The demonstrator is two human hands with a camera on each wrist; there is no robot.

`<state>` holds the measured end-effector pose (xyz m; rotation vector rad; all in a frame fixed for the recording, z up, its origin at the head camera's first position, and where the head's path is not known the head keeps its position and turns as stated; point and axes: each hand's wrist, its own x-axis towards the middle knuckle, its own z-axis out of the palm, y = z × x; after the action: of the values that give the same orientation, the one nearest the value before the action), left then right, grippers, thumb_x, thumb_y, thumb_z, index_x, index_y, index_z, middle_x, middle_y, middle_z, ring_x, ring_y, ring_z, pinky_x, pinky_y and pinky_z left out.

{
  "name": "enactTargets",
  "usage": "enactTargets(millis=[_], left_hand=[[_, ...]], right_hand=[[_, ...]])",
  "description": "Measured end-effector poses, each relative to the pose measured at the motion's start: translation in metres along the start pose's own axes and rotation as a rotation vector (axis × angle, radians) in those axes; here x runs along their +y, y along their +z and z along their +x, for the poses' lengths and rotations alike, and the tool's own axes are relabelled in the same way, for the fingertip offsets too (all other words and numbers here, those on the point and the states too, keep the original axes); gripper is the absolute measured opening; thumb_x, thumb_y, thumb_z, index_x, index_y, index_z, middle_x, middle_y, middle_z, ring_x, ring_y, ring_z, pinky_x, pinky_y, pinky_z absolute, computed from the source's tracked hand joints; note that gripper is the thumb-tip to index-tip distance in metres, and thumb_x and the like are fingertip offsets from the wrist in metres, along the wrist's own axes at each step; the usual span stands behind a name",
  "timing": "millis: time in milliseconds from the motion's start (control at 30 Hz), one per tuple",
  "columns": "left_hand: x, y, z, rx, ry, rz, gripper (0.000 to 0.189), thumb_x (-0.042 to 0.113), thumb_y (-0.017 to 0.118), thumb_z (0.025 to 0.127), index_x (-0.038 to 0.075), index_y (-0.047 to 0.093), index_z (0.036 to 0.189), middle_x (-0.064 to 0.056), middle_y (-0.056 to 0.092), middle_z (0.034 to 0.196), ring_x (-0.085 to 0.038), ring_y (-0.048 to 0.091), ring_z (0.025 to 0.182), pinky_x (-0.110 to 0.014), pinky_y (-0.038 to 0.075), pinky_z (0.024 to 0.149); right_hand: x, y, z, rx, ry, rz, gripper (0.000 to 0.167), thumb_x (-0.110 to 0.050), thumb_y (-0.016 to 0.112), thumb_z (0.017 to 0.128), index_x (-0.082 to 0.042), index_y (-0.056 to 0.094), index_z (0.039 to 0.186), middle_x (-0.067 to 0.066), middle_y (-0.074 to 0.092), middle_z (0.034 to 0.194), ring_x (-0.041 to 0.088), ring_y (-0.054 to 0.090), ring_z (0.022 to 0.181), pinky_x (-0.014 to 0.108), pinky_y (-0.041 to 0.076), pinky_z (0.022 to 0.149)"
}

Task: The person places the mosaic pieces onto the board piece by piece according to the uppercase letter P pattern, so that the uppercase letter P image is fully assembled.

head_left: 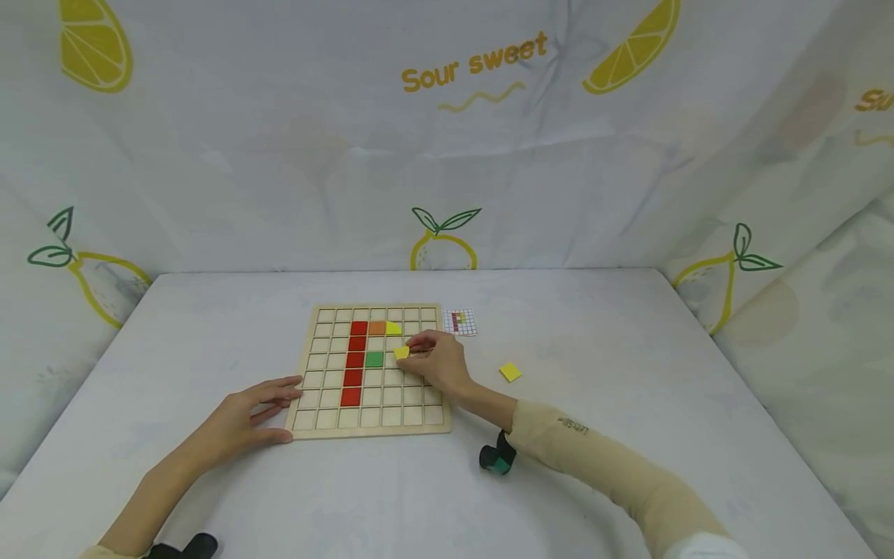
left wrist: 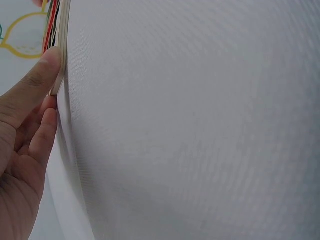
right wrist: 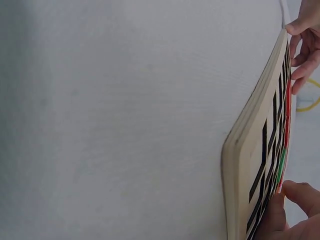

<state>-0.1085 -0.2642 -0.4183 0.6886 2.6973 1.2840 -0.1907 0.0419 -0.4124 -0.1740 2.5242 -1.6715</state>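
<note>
A wooden grid board (head_left: 372,419) lies on the white table. Red square tiles (head_left: 352,377) form a column on it, with an orange tile (head_left: 377,328), a yellow tile (head_left: 393,328) and a green tile (head_left: 374,359) to their right. My right hand (head_left: 441,361) pinches another yellow tile (head_left: 401,352) between thumb and fingers over the grid. At the board's left edge my left hand (head_left: 244,419) touches the wood with fairly straight fingers, its thumb by the near corner. In the left wrist view that thumb (left wrist: 40,75) rests against the board's edge.
A small pattern card (head_left: 459,321) lies beside the board's far right corner. One loose yellow tile (head_left: 511,372) is on the table right of the right hand. Black wrist devices (head_left: 497,454) hang below both wrists. A lemon-print cloth (head_left: 447,155) stands behind the table.
</note>
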Motion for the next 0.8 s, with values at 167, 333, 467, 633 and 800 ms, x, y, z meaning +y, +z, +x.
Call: enactTargets(millis=[167, 333, 467, 633, 800], left_hand=[[0.0, 0.0, 0.001, -0.008, -0.009, 0.002, 0.057, 0.014, 0.084, 0.069, -0.003, 0.062, 0.119, -0.024, 0.049, 0.137, 0.012, 0.045, 0.113, -0.034, 0.054, 0.092], [0.001, 0.0, 0.0, -0.004, -0.012, 0.015, 0.056, 0.014, 0.084, 0.069, -0.003, 0.062, 0.119, -0.023, 0.049, 0.137, 0.009, 0.047, 0.114, -0.034, 0.054, 0.092], [0.001, -0.001, 0.0, 0.005, 0.011, 0.019, 0.056, 0.015, 0.084, 0.069, -0.003, 0.062, 0.118, -0.024, 0.049, 0.136, 0.006, 0.049, 0.115, -0.034, 0.055, 0.091], [0.0, -0.001, 0.0, 0.007, 0.012, 0.016, 0.057, 0.014, 0.084, 0.069, -0.004, 0.062, 0.119, -0.024, 0.05, 0.136, 0.01, 0.048, 0.113, -0.033, 0.055, 0.091], [0.0, 0.0, 0.0, 0.004, 0.012, 0.028, 0.058, 0.014, 0.084, 0.069, -0.004, 0.062, 0.119, -0.024, 0.05, 0.135, 0.008, 0.05, 0.112, -0.033, 0.055, 0.091]], right_hand=[[0.002, 0.003, 0.004, -0.019, -0.049, -0.089, 0.025, -0.007, 0.083, 0.073, 0.001, 0.068, 0.092, 0.008, 0.068, 0.085, 0.012, 0.065, 0.07, 0.017, 0.057, 0.065], [0.001, 0.006, 0.008, -0.03, -0.099, -0.153, 0.024, -0.008, 0.084, 0.073, 0.0, 0.068, 0.089, 0.009, 0.067, 0.084, 0.011, 0.06, 0.068, 0.015, 0.054, 0.062], [-0.002, 0.007, 0.01, -0.05, -0.134, -0.164, 0.024, -0.007, 0.084, 0.072, 0.001, 0.067, 0.087, 0.01, 0.067, 0.084, 0.013, 0.06, 0.071, 0.014, 0.055, 0.064], [-0.004, 0.009, 0.012, -0.065, -0.171, -0.182, 0.025, -0.007, 0.085, 0.072, 0.003, 0.067, 0.087, 0.012, 0.067, 0.084, 0.016, 0.06, 0.074, 0.013, 0.054, 0.063], [-0.003, 0.008, 0.012, -0.077, -0.144, -0.188, 0.025, -0.007, 0.085, 0.072, 0.002, 0.067, 0.087, 0.011, 0.066, 0.084, 0.015, 0.06, 0.074, 0.014, 0.055, 0.065]])
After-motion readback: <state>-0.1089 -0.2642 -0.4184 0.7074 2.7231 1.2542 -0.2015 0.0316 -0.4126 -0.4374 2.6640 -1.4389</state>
